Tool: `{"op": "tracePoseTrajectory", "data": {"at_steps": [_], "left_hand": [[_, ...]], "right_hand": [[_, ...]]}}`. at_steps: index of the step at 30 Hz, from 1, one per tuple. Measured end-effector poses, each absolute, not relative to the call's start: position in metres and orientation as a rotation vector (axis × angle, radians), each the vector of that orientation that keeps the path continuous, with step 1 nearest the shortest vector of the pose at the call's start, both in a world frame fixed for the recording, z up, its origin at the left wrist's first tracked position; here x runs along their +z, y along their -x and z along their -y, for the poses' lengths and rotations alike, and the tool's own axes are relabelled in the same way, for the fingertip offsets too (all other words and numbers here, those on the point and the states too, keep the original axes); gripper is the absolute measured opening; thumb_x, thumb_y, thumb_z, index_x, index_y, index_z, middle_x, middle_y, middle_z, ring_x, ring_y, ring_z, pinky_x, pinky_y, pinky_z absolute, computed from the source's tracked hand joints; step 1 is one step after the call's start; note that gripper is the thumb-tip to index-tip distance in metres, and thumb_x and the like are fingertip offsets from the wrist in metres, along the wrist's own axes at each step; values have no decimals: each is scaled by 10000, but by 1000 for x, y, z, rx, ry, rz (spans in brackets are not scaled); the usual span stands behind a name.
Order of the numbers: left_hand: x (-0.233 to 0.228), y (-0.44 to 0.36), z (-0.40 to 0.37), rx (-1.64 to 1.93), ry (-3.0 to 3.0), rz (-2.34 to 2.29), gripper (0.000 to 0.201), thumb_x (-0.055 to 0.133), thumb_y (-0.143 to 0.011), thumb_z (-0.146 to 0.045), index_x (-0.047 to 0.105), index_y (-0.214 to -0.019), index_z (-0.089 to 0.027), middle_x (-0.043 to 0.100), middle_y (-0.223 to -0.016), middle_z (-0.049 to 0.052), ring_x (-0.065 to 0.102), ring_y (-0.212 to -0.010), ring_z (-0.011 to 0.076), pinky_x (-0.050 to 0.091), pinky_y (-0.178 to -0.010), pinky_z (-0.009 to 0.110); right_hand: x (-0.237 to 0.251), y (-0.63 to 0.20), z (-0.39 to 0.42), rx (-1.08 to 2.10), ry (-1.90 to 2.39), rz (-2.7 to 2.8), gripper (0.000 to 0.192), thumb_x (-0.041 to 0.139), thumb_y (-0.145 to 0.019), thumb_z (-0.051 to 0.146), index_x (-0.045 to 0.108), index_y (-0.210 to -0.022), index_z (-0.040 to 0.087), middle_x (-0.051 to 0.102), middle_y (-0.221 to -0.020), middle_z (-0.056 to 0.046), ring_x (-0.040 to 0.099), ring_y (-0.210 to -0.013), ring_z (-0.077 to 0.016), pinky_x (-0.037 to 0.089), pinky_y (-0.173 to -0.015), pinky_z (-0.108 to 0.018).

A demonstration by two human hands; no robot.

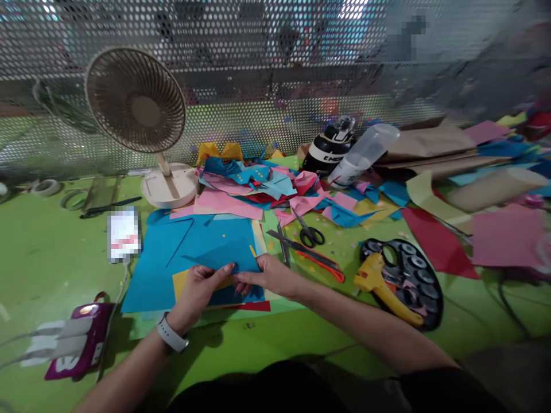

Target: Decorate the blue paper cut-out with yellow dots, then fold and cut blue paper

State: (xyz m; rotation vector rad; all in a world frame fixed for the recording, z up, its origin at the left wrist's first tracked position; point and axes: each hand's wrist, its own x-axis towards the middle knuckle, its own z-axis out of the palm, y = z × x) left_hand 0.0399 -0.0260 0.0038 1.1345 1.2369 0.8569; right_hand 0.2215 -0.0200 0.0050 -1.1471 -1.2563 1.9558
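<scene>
Both of my hands meet over a stack of blue paper sheets. My left hand is closed in a pinch, thumb on top, on yellow paper that shows beside the palm and between the hands. Fingertips nearly touching the left ones, my right hand is closed too. A thin yellow paper strip sticks up at its far side; my fingers cover the rest of it. Red and pale green sheets show under the stack's near edge. A white watch band circles my left wrist.
Black scissors and an orange-edged cutting tool lie right of the stack. Farther right, a yellow glue gun rests on a black palette. Paper scraps, a fan, bottles and a purple power strip stand around.
</scene>
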Motion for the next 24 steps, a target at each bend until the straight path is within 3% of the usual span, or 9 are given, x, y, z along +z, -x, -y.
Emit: {"op": "tracePoseTrajectory", "data": {"at_steps": [3, 7, 10, 14, 16, 20, 24], "left_hand": [[8, -33, 19, 868, -1025, -1325, 350, 780, -624, -468, 693, -534, -141, 608, -478, -2, 472, -451, 89, 336, -441, 221], [16, -12, 2, 1035, -893, -1329, 288, 822, -579, -413, 732, -611, -142, 710, -639, 49, 588, -578, 127, 444, -553, 235], [19, 2, -10, 1172, -870, -1339, 288, 837, -556, -401, 733, -617, -140, 711, -644, 57, 605, -609, 132, 483, -622, 246], [17, 0, -8, 1119, -937, -1353, 297, 828, -569, -412, 722, -598, -137, 705, -631, 62, 609, -611, 142, 481, -594, 243], [13, -9, 0, 1021, -991, -1348, 322, 814, -579, -443, 698, -551, -144, 682, -575, 48, 588, -558, 138, 435, -503, 230], [6, -26, 14, 853, -1078, -1312, 373, 804, -568, -485, 653, -472, -158, 590, -445, 10, 542, -488, 127, 340, -414, 223], [10, -19, 8, 920, -986, -1293, 347, 815, -571, -452, 653, -490, -155, 595, -464, 2, 529, -484, 111, 384, -451, 226]], "right_hand": [[5, -223, 17, 1993, 1128, 1238, 446, 783, -588, 526, 659, -690, 109, 708, -638, -53, 662, -562, -143, 524, -585, -268], [3, -230, 10, 1972, 1088, 1271, 413, 743, -652, 514, 668, -689, 109, 718, -649, -64, 670, -573, -145, 531, -620, -290], [3, -236, 4, 1979, 1102, 1268, 380, 752, -645, 475, 678, -694, 106, 723, -665, -75, 673, -587, -155, 537, -645, -309], [4, -237, 2, 1946, 1142, 1170, 396, 724, -673, 490, 691, -801, 117, 741, -766, -88, 694, -686, -171, 539, -741, -335], [3, -233, 6, 1948, 1121, 1170, 432, 727, -676, 511, 689, -851, 119, 742, -802, -89, 700, -736, -179, 533, -775, -342], [-1, -224, 17, 1967, 1134, 1313, 425, 784, -616, 503, 688, -728, 104, 725, -691, -76, 671, -615, -156, 534, -650, -301], [0, -221, 23, 1931, 1122, 1329, 414, 761, -637, 517, 681, -656, 111, 710, -620, -67, 652, -560, -145, 527, -594, -281]]}}
